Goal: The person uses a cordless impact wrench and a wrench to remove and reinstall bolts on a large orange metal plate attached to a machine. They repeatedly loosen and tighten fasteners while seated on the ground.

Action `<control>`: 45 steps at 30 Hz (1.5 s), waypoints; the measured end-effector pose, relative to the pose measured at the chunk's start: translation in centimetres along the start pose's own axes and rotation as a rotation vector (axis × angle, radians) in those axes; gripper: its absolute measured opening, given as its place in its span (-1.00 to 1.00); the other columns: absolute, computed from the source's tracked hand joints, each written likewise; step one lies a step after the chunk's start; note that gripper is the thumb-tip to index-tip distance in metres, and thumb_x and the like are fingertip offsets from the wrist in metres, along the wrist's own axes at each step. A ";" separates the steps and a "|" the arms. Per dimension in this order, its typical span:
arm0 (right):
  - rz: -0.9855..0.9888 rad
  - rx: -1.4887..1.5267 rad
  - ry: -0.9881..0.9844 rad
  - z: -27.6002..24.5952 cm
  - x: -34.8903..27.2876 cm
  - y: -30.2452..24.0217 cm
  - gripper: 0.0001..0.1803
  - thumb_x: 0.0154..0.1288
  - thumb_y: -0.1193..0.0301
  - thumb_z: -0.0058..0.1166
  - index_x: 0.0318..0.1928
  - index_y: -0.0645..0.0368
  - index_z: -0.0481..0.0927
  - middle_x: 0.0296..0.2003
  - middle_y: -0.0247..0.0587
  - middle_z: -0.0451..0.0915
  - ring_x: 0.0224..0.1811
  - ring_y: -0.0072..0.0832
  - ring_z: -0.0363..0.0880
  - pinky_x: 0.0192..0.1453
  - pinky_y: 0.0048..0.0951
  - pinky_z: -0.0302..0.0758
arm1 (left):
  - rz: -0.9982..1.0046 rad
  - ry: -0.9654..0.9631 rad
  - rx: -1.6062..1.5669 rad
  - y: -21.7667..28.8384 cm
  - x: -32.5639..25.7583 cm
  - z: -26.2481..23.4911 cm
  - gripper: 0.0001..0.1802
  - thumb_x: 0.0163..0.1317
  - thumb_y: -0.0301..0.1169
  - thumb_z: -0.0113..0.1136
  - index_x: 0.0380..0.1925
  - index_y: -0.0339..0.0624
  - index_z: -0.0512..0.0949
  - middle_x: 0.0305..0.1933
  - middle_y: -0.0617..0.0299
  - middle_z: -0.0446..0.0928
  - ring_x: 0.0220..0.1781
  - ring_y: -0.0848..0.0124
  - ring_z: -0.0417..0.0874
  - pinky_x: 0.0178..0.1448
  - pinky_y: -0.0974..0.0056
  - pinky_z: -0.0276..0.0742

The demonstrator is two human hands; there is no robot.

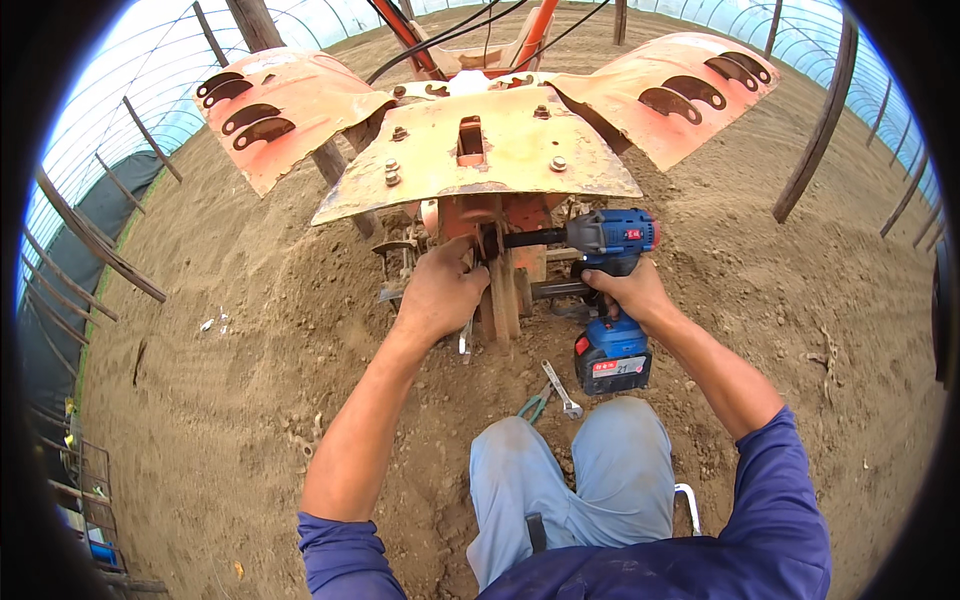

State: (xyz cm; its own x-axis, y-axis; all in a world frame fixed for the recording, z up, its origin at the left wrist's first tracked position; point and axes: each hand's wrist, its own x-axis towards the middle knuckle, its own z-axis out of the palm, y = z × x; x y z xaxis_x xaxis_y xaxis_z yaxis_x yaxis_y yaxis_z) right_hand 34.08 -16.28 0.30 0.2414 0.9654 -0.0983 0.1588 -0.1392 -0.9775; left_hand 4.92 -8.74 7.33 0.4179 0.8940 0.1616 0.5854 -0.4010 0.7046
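Tilled soil (250,330) covered the floor of a film-covered tunnel, with wooden posts (825,130) at the sides. The orange implement (480,150) stood ahead of the kneeling person, its upright bracket (507,295) beneath the front edge of the plate.

The right hand (635,290) was closed around the grip of the blue impact wrench (612,235), which lay level at the right of the bracket, its dark socket (535,238) directed left. The left hand (445,290) was partly closed, thumb and fingers at the bracket's top; whether it pinched a fastener could not be told. Socket seating was likewise hidden.

Good practice called for the socket square and fully seated, the wrist braced against torque, short trigger bursts, and left fingertips clear of rotating parts. The adjustable wrench (562,390) lay on the soil near the knees.
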 end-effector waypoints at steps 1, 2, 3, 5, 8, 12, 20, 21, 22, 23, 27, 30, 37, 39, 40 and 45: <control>0.006 0.019 0.002 0.1 0.1 0.0 -0.81 0.36 0.42 0.46 -0.24 0.20 0.66 -0.60 -0.40 0.55 -0.70 -0.60 0.46 -0.61 -0.48 0.39 | 0.043 0.013 0.019 -0.1 0.1 0.0 -0.48 0.27 -0.37 0.22 0.23 -0.32 0.61 -0.01 -0.38 0.71 0.11 -0.32 0.71 0.23 -0.14 0.62; 0.012 0.036 0.005 0.1 0.1 0.0 -0.81 0.36 0.43 0.45 -0.25 0.20 0.66 -0.61 -0.40 0.55 -0.71 -0.60 0.46 -0.62 -0.48 0.39 | 0.045 0.015 0.027 -0.2 0.1 0.0 -0.47 0.28 -0.36 0.22 0.25 -0.31 0.62 -0.01 -0.36 0.72 0.10 -0.26 0.74 0.23 -0.10 0.62; 0.016 0.052 0.009 0.1 0.2 0.0 -0.82 0.36 0.44 0.44 -0.26 0.20 0.65 -0.62 -0.40 0.54 -0.71 -0.60 0.45 -0.62 -0.48 0.39 | 0.043 0.011 0.037 -0.3 0.2 0.1 -0.46 0.28 -0.35 0.21 0.26 -0.31 0.63 -0.02 -0.35 0.73 0.08 -0.19 0.77 0.23 -0.05 0.63; 0.038 0.050 -0.022 0.1 0.4 0.1 -0.81 0.37 0.44 0.42 -0.19 0.26 0.66 -0.53 -0.34 0.60 -0.70 -0.59 0.47 -0.61 -0.47 0.40 | 0.068 0.020 0.032 -0.4 0.1 0.1 -0.46 0.30 -0.34 0.21 0.27 -0.30 0.64 -0.02 -0.33 0.74 0.06 -0.13 0.79 0.23 -0.01 0.63; 0.008 0.046 -0.018 0.0 0.4 0.1 -0.79 0.37 0.43 0.42 -0.17 0.30 0.66 -0.50 -0.32 0.62 -0.69 -0.59 0.47 -0.61 -0.47 0.40 | 0.085 0.030 0.015 -0.5 -0.1 0.1 -0.48 0.32 -0.33 0.21 0.26 -0.29 0.64 -0.01 -0.31 0.75 0.07 -0.13 0.79 0.23 -0.01 0.63; -0.015 0.027 -0.036 0.0 0.3 -0.2 -0.79 0.35 0.41 0.47 -0.26 0.18 0.65 -0.61 -0.42 0.53 -0.71 -0.61 0.44 -0.63 -0.50 0.36 | 0.045 0.008 0.017 -0.3 -0.3 0.0 -0.49 0.33 -0.32 0.21 0.26 -0.29 0.64 -0.01 -0.30 0.75 0.08 -0.16 0.78 0.23 -0.01 0.63; 0.019 0.000 -0.016 0.1 0.3 0.0 -0.79 0.37 0.41 0.47 -0.25 0.17 0.64 -0.62 -0.43 0.53 -0.71 -0.61 0.43 -0.62 -0.50 0.33 | 0.011 0.013 -0.137 -1.3 0.0 0.3 -0.44 0.34 -0.33 0.26 0.31 -0.36 0.60 -0.09 -0.19 0.77 -0.04 0.04 0.79 0.17 0.07 0.64; 0.016 -0.001 -0.012 0.1 0.4 0.0 -0.79 0.37 0.41 0.46 -0.25 0.16 0.63 -0.62 -0.42 0.53 -0.71 -0.61 0.43 -0.62 -0.50 0.33 | -0.073 -0.032 -0.240 -1.6 0.1 0.3 -0.43 0.35 -0.36 0.27 0.33 -0.37 0.59 -0.11 -0.13 0.78 -0.09 0.13 0.78 0.13 0.11 0.65; 0.013 -0.003 -0.010 0.0 0.4 0.1 -0.79 0.38 0.41 0.46 -0.26 0.16 0.63 -0.62 -0.42 0.53 -0.71 -0.61 0.43 -0.62 -0.50 0.32 | -0.138 -0.055 -0.354 -1.9 0.1 0.3 -0.43 0.36 -0.38 0.27 0.35 -0.38 0.58 -0.13 -0.07 0.78 -0.14 0.21 0.77 0.09 0.14 0.65; 0.012 -0.006 -0.007 0.0 0.4 0.2 -0.79 0.38 0.42 0.46 -0.26 0.16 0.63 -0.62 -0.42 0.53 -0.71 -0.61 0.43 -0.62 -0.49 0.32 | -0.099 -0.025 -0.412 -2.3 0.2 0.2 -0.43 0.38 -0.40 0.27 0.37 -0.38 0.57 -0.15 0.00 0.76 -0.18 0.29 0.73 0.03 0.17 0.64; -0.003 -0.020 -0.022 0.0 0.5 0.3 -0.77 0.39 0.38 0.46 -0.23 0.19 0.63 -0.61 -0.41 0.53 -0.70 -0.60 0.44 -0.61 -0.48 0.33 | -0.089 -0.040 -0.475 -3.5 -0.3 -0.2 -0.43 0.46 -0.43 0.29 0.44 -0.36 0.53 -0.17 0.13 0.73 -0.28 0.44 0.67 -0.08 0.22 0.62; -0.019 -0.029 -0.031 0.2 0.6 0.2 -0.76 0.40 0.36 0.45 -0.23 0.20 0.63 -0.61 -0.40 0.52 -0.69 -0.59 0.45 -0.62 -0.47 0.34 | -0.105 -0.086 -0.375 -4.2 -1.3 -0.4 -0.42 0.50 -0.31 0.29 0.43 -0.38 0.51 -0.10 -0.09 0.77 -0.06 0.12 0.77 0.11 0.06 0.63; -0.018 -0.011 -0.036 0.5 0.5 -0.1 -0.75 0.40 0.39 0.44 -0.15 0.21 0.60 -0.53 -0.40 0.56 -0.68 -0.62 0.45 -0.62 -0.51 0.40 | 0.071 -0.017 -0.208 -6.2 -2.0 -1.1 -0.42 0.54 -0.26 0.18 0.45 -0.36 0.46 0.12 -0.30 0.70 0.18 -0.15 0.72 0.28 -0.04 0.59; 0.033 -0.030 -0.028 0.4 0.4 -0.1 -0.75 0.40 0.39 0.44 -0.14 0.21 0.60 -0.51 -0.40 0.57 -0.68 -0.62 0.46 -0.62 -0.51 0.41 | 0.088 -0.059 -0.174 -6.6 -1.8 -1.3 -0.44 0.60 -0.28 0.16 0.47 -0.34 0.44 0.10 -0.12 0.74 0.00 0.07 0.79 0.18 0.05 0.63; 0.002 -0.025 -0.034 0.4 0.4 -0.1 -0.75 0.40 0.39 0.44 -0.14 0.21 0.60 -0.51 -0.39 0.57 -0.68 -0.62 0.45 -0.62 -0.51 0.41 | 0.100 -0.057 -0.249 -6.6 -1.7 -1.4 -0.43 0.59 -0.31 0.18 0.49 -0.34 0.42 0.05 -0.07 0.74 -0.08 0.15 0.78 0.09 0.09 0.64; -0.012 -0.026 -0.027 0.5 0.2 -0.4 -0.74 0.39 0.36 0.46 -0.17 0.13 0.58 -0.60 -0.40 0.52 -0.73 -0.58 0.44 -0.65 -0.49 0.42 | -0.137 -0.067 -0.692 -5.4 -1.6 -2.4 -0.48 0.52 -0.46 0.28 0.41 -0.39 0.45 -0.14 0.12 0.68 -0.37 0.47 0.68 -0.34 0.33 0.58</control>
State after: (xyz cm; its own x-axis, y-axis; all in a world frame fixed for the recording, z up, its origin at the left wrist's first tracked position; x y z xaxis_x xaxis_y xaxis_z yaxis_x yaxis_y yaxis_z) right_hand 33.63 -15.88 0.55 0.2137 0.9726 -0.0918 0.1867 -0.1329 -0.9734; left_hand -0.59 -7.58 4.97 0.4267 0.9043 0.0127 0.0695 -0.0468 0.9965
